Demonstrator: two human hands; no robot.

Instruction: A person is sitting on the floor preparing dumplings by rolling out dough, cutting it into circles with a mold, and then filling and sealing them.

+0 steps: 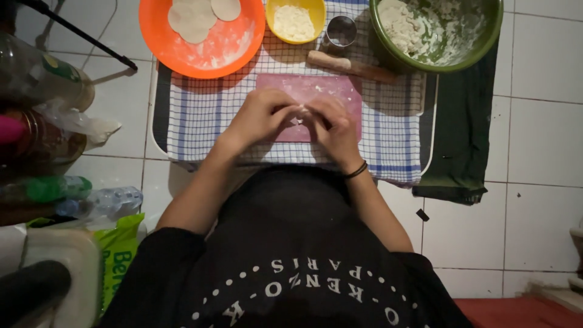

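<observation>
My left hand [260,116] and my right hand [335,130] meet over a pink cutting board [316,88]. Between their fingertips they pinch a small white piece of dough [297,115], mostly hidden by the fingers. My right wrist wears a black band. The board lies on a blue-and-white checked cloth [200,121]. Beyond the board lies a wooden rolling pin [349,65], and a round metal cutter [340,30] stands behind it.
At the far side stand an orange plate [234,45] with flat dough rounds [194,18], a yellow bowl [296,21] of white filling, and a green bowl [440,30] of floury dough. A dark green cloth [461,140] hangs right. Bottles [54,188] and a green packet [118,249] crowd the left.
</observation>
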